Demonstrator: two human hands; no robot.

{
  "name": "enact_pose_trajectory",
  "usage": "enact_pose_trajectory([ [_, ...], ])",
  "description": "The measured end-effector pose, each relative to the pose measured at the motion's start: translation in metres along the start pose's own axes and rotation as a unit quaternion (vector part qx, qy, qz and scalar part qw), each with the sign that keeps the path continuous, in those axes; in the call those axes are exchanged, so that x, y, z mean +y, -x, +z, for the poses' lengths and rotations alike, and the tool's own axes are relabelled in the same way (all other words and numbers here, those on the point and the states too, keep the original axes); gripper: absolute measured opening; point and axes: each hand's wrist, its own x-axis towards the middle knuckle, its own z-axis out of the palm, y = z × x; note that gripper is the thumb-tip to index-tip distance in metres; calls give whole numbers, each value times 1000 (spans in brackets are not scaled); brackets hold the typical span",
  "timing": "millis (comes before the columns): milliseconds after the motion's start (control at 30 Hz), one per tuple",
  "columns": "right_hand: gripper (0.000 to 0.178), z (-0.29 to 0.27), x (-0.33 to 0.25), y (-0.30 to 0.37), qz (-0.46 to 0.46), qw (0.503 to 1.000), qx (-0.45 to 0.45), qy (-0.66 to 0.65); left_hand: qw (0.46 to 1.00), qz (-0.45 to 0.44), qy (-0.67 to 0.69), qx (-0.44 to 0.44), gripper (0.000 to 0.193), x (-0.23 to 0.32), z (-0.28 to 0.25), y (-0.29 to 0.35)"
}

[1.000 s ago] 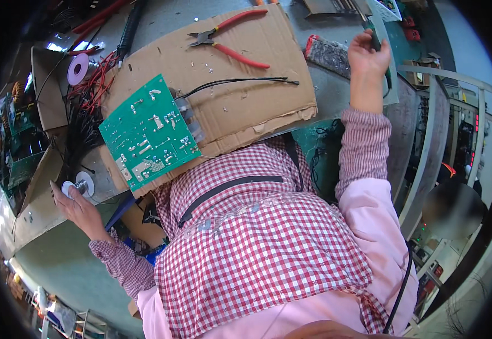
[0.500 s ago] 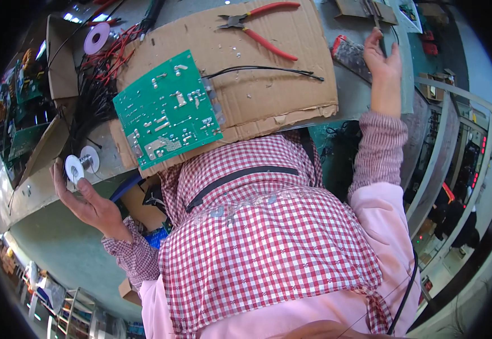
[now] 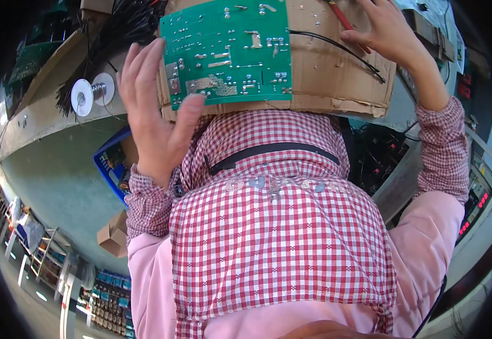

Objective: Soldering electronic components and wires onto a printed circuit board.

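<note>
A green circuit board, its soldered side up, lies on a cardboard sheet. My left hand is at the board's left edge with thumb and fingers apart; the thumb is over the near left corner, and whether it touches cannot be told. Two black leads run from under the board's right side. My right hand is over the cutting pliers, its thumb across a red handle. Its fingers are spread from the thumb, with their tips cut off by the top edge. The pliers' jaws are out of view.
A spool of solder wire stands left of my left hand, near the bench edge. Behind it lies a bundle of black wires. A blue bin is below the bench. A metal stand is at the far right.
My left hand has moved from beside the solder spool to the board's left edge. My right hand has left the metal stand and come over the pliers' handle. The view has shifted.
</note>
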Motion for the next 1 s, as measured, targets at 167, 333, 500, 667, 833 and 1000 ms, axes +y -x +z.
enact_pose_trajectory([
  [167, 75, -13, -13, -7, -14, 996, -68, 63, 999, -15, -7, -44, 82, -3, 11, 1],
  [333, 44, -18, -24, -15, 16, 998, -31, 51, 997, 11, -44, -68, 81, 5, 11, -11],
  [500, 31, -15, -18, -16, 28, 997, -12, 65, 985, -117, 14, -123, 77, 25, 2, -25],
  [667, 28, -53, -69, 5, -2, 999, 37, 39, 989, -108, 27, -95, 77, 16, 8, -23],
  [833, 28, -50, -81, 1, -38, 998, 25, 51, 990, -120, 14, -71, 78, 11, 11, -15],
  [1000, 29, -50, -71, 0, -49, 995, 28, 79, 993, -105, 18, -46, 79, 6, 16, -15],
])
